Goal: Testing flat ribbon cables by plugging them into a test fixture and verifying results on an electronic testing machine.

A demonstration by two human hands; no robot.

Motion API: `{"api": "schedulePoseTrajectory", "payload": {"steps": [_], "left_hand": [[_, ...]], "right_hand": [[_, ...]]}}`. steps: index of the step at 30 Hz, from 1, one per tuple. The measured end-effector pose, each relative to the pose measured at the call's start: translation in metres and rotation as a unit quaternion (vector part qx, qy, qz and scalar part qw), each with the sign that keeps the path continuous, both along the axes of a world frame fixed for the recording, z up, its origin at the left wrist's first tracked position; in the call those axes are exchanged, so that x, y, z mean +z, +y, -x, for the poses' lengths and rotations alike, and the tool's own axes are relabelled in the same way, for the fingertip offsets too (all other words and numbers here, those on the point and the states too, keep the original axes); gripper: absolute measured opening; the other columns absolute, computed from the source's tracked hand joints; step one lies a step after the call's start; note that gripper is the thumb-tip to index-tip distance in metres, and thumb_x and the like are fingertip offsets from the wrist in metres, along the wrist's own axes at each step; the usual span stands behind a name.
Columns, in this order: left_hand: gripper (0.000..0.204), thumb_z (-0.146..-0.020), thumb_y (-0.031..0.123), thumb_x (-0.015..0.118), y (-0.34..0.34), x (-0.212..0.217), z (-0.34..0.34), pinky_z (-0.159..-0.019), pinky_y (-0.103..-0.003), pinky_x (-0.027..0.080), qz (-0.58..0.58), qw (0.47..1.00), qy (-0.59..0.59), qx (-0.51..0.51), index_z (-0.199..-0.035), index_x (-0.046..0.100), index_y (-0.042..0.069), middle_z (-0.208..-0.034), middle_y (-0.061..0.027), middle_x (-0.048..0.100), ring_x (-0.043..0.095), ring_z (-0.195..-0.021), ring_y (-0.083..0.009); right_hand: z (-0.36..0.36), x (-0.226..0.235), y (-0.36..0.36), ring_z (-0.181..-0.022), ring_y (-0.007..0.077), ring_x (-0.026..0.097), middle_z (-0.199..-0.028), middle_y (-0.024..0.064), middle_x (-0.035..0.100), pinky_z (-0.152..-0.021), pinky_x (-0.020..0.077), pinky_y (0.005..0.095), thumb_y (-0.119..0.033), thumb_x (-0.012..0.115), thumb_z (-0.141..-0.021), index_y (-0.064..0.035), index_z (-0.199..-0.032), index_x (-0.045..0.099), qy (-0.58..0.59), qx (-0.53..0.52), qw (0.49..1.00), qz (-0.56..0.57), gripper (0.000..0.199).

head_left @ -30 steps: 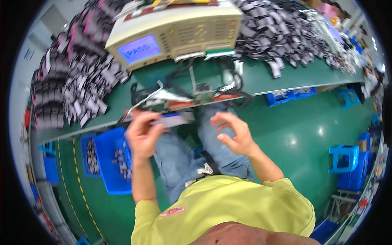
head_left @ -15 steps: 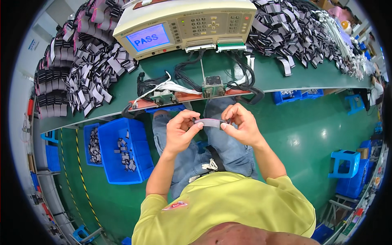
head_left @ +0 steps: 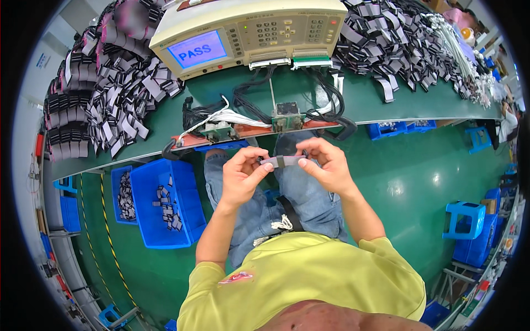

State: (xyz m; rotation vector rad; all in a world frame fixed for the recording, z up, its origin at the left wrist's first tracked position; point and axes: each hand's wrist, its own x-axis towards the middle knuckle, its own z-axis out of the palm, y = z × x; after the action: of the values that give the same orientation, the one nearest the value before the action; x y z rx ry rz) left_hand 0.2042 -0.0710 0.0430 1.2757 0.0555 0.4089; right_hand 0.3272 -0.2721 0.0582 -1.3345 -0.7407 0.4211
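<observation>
Stretched between my two hands, above my lap, is a short grey ribbon cable [head_left: 292, 161] with a pink edge and dark connectors at its ends. A dark band crosses its middle. My left hand [head_left: 238, 175] pinches the left end between thumb and fingers, and my right hand [head_left: 330, 168] pinches the right end. Both hands partly hide the connectors. Just beyond them, at the bench edge, stand two small circuit-board fixtures, a left one [head_left: 219, 133] and a right one [head_left: 287, 123], wired to a beige tester [head_left: 251, 41] with a lit screen.
Many ribbon cables are heaped in a left pile [head_left: 118, 107] and a right pile [head_left: 395, 47] on the green bench [head_left: 215, 91]. A large blue bin [head_left: 185, 223] with some cables stands on the floor at left. A blue stool [head_left: 465, 218] is at right.
The dark band, not visible before, now shows at the cable's middle. My right thumb and fingers have shifted slightly on the right end. The view has moved a little.
</observation>
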Motion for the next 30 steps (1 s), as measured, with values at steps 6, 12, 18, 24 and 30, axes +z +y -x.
{"api": "schedulePoseTrajectory", "payload": {"steps": [6,12,18,24,30], "left_hand": [[0.023,-0.086,-0.007,0.08,-0.001,0.012,-0.016,-0.071,-0.021,0.053,-0.145,0.98,0.03,0.133,-0.107,0.071,-0.002,-0.1,-0.0046,0.069,0.066,-0.083,-0.008],[0.022,-0.088,-0.005,0.079,-0.005,0.012,-0.033,-0.075,-0.025,0.058,-0.198,0.963,-0.025,0.183,-0.108,0.07,-0.003,-0.103,-0.0081,0.071,0.069,-0.088,-0.0126],[0.024,-0.088,-0.005,0.078,-0.003,0.01,-0.037,-0.077,-0.027,0.06,-0.245,0.947,-0.02,0.208,-0.111,0.07,-0.003,-0.105,-0.0104,0.071,0.071,-0.09,-0.0158],[0.024,-0.088,-0.004,0.078,-0.001,0.012,-0.039,-0.077,-0.028,0.06,-0.248,0.946,-0.022,0.208,-0.111,0.071,-0.003,-0.106,-0.0114,0.072,0.072,-0.09,-0.017],[0.024,-0.088,-0.005,0.078,-0.001,0.013,-0.04,-0.077,-0.028,0.06,-0.278,0.934,-0.019,0.221,-0.112,0.07,-0.003,-0.107,-0.0119,0.072,0.072,-0.091,-0.0174]], "right_hand": [[-0.012,0.004,0.008,-0.086,0.0108,0.065,-0.099,0.0063,0.069,-0.076,0.0523,0.0254,0.001,0.082,-0.086,0.0031,-0.109,0.069,-0.092,-0.103,0.989,0.044,0.026],[-0.014,0.011,0.021,-0.085,0.0178,0.07,-0.101,0.0128,0.073,-0.078,0.0589,0.0294,0.004,0.082,-0.084,0.0046,-0.105,0.073,-0.272,-0.263,0.923,0.063,0.024],[-0.012,0.004,0.029,-0.083,0.0189,0.072,-0.099,0.0136,0.073,-0.071,0.0604,0.0285,0.005,0.084,-0.081,0.005,-0.105,0.074,-0.238,-0.277,0.93,0.038,0.026],[-0.014,0.004,0.034,-0.078,0.0185,0.072,-0.095,0.0135,0.072,-0.07,0.0611,0.0281,0.004,0.086,-0.08,0.0047,-0.1,0.074,-0.267,-0.298,0.914,0.061,0.024],[-0.014,0.01,0.039,-0.076,0.0229,0.072,-0.089,0.013,0.07,-0.067,0.0593,0.031,0.003,0.085,-0.079,0.0037,-0.095,0.071,-0.262,-0.306,0.913,0.058,0.022]]}}
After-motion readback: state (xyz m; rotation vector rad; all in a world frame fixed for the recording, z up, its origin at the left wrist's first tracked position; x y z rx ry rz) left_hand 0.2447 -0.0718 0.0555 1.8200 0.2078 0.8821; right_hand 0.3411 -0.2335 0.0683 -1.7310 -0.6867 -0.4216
